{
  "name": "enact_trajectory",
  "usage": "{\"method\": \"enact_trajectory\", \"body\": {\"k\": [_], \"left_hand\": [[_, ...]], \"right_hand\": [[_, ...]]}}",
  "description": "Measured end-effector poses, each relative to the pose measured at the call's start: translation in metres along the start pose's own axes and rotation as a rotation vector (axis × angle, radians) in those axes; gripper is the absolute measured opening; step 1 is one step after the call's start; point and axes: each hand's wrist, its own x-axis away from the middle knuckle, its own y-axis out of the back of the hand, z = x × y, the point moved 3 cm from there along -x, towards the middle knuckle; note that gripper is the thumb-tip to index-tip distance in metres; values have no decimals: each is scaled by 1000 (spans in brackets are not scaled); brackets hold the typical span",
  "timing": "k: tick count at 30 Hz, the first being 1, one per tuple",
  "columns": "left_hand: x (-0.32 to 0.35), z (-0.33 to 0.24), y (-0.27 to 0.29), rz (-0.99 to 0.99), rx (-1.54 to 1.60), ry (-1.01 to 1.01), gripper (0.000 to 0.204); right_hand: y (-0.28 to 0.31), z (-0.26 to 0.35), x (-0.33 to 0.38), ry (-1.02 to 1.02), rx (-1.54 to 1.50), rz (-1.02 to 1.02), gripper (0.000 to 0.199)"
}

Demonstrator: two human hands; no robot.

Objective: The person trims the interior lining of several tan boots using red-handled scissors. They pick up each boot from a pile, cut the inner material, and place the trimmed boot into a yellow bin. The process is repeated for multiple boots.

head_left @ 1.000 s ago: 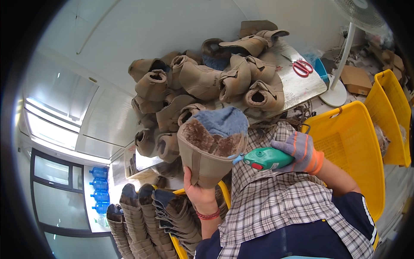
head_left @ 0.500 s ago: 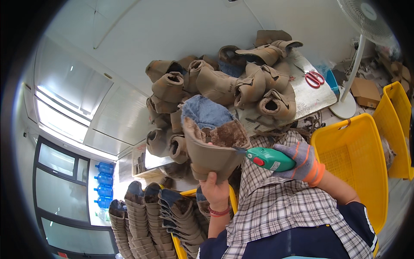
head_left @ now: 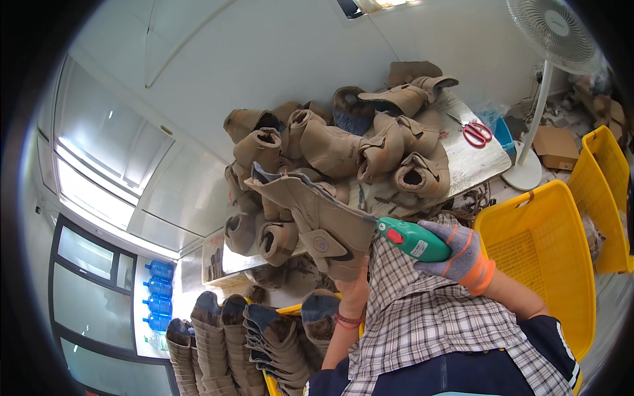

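My bare left hand [head_left: 352,295], with a red cord at its wrist, grips a tan-brown boot upper [head_left: 330,228] from below. Its fingers are partly hidden behind the upper. The outer side with a round badge and a strap faces me, and a blue edge of lining shows along the top. In my right hand [head_left: 461,254], covered by a grey and orange glove, is a green handheld power cutter [head_left: 416,239] with a red button. The cutter's tip meets or nearly meets the right edge of the upper; I cannot tell which.
A heap of boot uppers [head_left: 330,142] covers much of the table [head_left: 479,155], where red-handled scissors [head_left: 475,133] lie. Stacked uppers [head_left: 214,343] stand at lower left. A yellow basket [head_left: 564,264] is on my right, a white fan [head_left: 547,79] beyond it.
The upper has turned: its furry, blue-lined opening faced me and now its outer side does. My left hand has rotated with it. The cutter stays at the right edge, tilted slightly differently.
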Motion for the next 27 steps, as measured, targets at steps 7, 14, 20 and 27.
{"method": "enact_trajectory", "body": {"k": [7,14,20,27], "left_hand": [[1,11,-19,208,-265,-161,30],[9,23,-29,354,-509,-298,34],[8,15,-36,385,-512,-347,39],[14,14,-18,364,-286,-136,34]], "right_hand": [[4,2,1,-134,-136,-33,64],[2,-8,8,-288,-339,-73,65],[6,-15,8,-350,-399,-109,65],[30,-25,5,-420,-385,-250,65]]}}
